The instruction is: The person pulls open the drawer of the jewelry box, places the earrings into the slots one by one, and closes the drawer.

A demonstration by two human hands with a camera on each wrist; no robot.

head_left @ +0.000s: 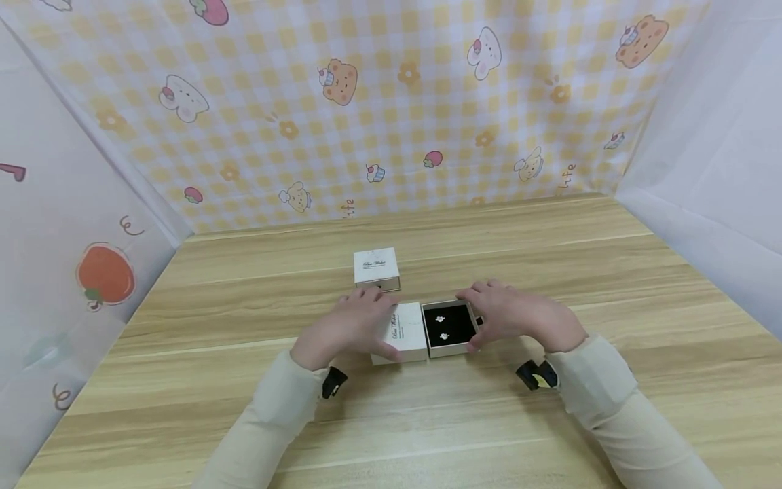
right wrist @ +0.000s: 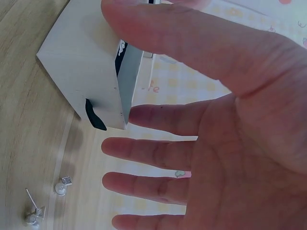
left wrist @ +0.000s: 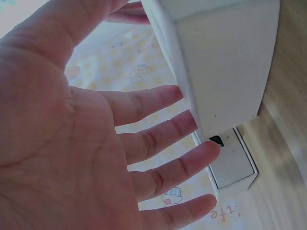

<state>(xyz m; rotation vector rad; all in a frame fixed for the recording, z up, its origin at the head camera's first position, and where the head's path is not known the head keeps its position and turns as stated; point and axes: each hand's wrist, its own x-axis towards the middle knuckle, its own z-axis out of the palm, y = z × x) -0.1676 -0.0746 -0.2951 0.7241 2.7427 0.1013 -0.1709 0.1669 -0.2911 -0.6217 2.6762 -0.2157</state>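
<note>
A white box sleeve [head_left: 412,333] with black lettering lies on the table, held by my left hand [head_left: 360,319] with the thumb on its near side and fingers toward its far side. Against the sleeve's right end is a white drawer [head_left: 451,350] lined in black, where a pair of earrings [head_left: 440,318] sits. My right hand [head_left: 507,316] grips this drawer between thumb and index finger; the other fingers are spread. On the drawer's end, the right wrist view shows a black pull tab [right wrist: 94,115]. Whether part of the drawer is inside the sleeve, I cannot tell.
Behind the sleeve stands a second white box [head_left: 375,266], closed. Two loose earrings [right wrist: 62,187] lie on the wooden table [head_left: 391,435] beyond the right hand, hidden in the head view. A patterned curtain [head_left: 397,109] hangs along the back edge.
</note>
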